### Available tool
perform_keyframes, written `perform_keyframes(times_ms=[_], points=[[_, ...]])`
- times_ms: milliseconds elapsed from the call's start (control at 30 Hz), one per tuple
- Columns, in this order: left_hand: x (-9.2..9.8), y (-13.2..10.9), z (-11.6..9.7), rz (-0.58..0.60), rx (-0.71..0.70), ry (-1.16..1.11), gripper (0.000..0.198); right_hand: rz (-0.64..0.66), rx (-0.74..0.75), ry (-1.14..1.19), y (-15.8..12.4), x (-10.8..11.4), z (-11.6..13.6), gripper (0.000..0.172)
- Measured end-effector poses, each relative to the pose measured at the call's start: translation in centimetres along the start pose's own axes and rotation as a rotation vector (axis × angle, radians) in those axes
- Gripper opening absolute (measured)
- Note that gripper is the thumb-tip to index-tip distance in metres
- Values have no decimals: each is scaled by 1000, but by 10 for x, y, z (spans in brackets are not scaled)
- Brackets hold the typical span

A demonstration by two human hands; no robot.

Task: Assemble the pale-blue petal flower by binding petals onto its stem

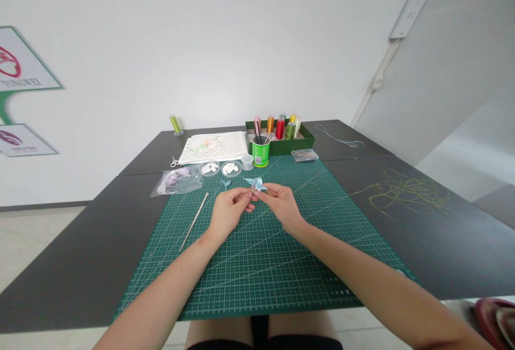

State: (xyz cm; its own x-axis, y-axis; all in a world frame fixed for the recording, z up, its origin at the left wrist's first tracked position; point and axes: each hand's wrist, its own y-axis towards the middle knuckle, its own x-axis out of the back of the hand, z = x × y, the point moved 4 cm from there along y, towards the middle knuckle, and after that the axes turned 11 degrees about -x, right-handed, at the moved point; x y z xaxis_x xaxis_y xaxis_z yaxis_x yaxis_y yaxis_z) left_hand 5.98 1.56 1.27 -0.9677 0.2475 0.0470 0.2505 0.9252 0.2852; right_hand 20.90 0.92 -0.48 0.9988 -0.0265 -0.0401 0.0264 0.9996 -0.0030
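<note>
Over the green cutting mat (257, 275), my left hand (231, 208) and my right hand (281, 202) meet at a small light-blue artificial flower (256, 183). Its pointed petals stand above my fingertips, and both hands pinch it near its base. My fingers hide most of whatever stem is there. A smaller light-blue petal piece (226, 183) lies on the mat just beyond my left hand. To the left of that hand rests a slim metal tweezer-like tool (194, 221), set at a slant.
Behind the hands stand round dishes of white pieces (231, 168), a green can (261, 154) with tools, and a green box (308, 143) of thread spools. A plastic bag (177, 180) lies left, white sheets (213, 146) farther back, tangled green thread (402, 194) right.
</note>
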Motion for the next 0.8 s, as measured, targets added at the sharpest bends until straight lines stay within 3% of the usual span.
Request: perform_keyframes(times_ms=[200,333,433,567,700,800], points=[[16,5,1,-118,-28,120,25,-21,16,-142,3,6,3,28],[27,8,-2,-124,-59,325,20,138,103,-399,-5,3,16,23],[23,6,-8,28,-131,579,18,250,149,-449,-13,4,32,22],[5,-2,-14,276,-244,747,19,186,158,-292,-10,16,47,22],[-14,-13,-18,491,-314,757,23,150,143,-194,5,26,43,19],[-21,-18,-21,570,-349,781,24,127,132,-217,17,31,31,21]])
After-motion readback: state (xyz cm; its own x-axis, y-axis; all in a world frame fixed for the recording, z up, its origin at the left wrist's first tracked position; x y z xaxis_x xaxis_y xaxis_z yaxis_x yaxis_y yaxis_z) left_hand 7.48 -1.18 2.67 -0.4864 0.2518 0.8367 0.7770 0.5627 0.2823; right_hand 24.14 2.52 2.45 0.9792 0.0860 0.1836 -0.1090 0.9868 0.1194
